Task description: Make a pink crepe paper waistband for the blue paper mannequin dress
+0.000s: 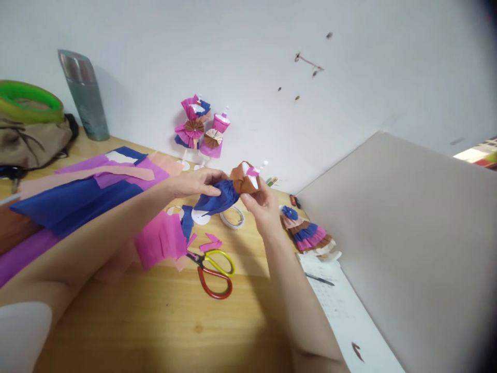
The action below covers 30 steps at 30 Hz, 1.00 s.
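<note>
Between my hands, above the desk, is a small paper doll with a brown crepe paper top [241, 178] and a white bead at its tip. Gathered blue crepe paper [221, 199] hangs from its lower side. My left hand [205, 184] pinches the blue paper between thumb and fingers. On the other side my right hand [262, 203] is closed around the brown part, its thumb at the lower edge. Below them lie a roll of tape [233, 218] and a white paper disc [201, 216]. Scissors [212, 272] with one yellow and one red handle rest nearer me, beside pink scraps [210, 242].
Crepe paper sheets [89, 199] in several colours spread at the left. Finished paper figures [198, 127] stand against the wall. A bottle [85, 96] and a bag [33, 129] are back left. To the right are a ruffled paper piece [308, 233], a pen [319, 279] and written paper [341, 311].
</note>
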{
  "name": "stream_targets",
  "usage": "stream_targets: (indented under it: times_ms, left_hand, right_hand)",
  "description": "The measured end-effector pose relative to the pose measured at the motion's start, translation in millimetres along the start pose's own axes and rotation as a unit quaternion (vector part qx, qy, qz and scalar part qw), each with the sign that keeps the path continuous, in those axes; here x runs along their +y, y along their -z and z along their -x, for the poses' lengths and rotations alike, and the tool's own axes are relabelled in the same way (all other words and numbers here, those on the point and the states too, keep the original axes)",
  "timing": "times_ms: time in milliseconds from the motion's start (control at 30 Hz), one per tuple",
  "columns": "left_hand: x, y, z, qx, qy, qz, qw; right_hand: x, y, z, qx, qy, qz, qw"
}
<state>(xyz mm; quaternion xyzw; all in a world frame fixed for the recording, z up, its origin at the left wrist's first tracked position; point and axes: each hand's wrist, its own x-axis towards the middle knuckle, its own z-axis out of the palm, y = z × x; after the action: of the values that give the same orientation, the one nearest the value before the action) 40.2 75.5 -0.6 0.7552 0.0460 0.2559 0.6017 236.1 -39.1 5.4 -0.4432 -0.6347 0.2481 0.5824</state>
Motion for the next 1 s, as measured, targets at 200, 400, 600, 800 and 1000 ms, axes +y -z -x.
stream_targets:
  times_ms: [200, 400, 600, 800, 1000]
  left_hand:
    - [-7, -2.6, -1, 0.067, -0.009, -0.03, 0.997]
    - [10, -18.8, -2, 0.199, -0.039, -0.051, 0.978]
    - [36, -41.1, -2, 0.14, -0.116, -0.027, 0.983]
    - [47, -46.4, 0, 0.158, -0.088, 0.026, 0.983]
    - [43, -44.5, 0, 0.173, -0.068, 0.061, 0.981]
  right_hand:
    - [0, -8, -11, 0.001, -0.024, -0.061, 0.998]
    - [4, -17, -12, 0.055, -0.038, -0.099, 0.993]
    - [5, -25, -11, 0.094, -0.04, -0.058, 0.993]
    - [4, -38, -9, 0.162, -0.039, -0.036, 0.985]
    - [7, -46, -5, 0.198, -0.044, 0.044, 0.978]
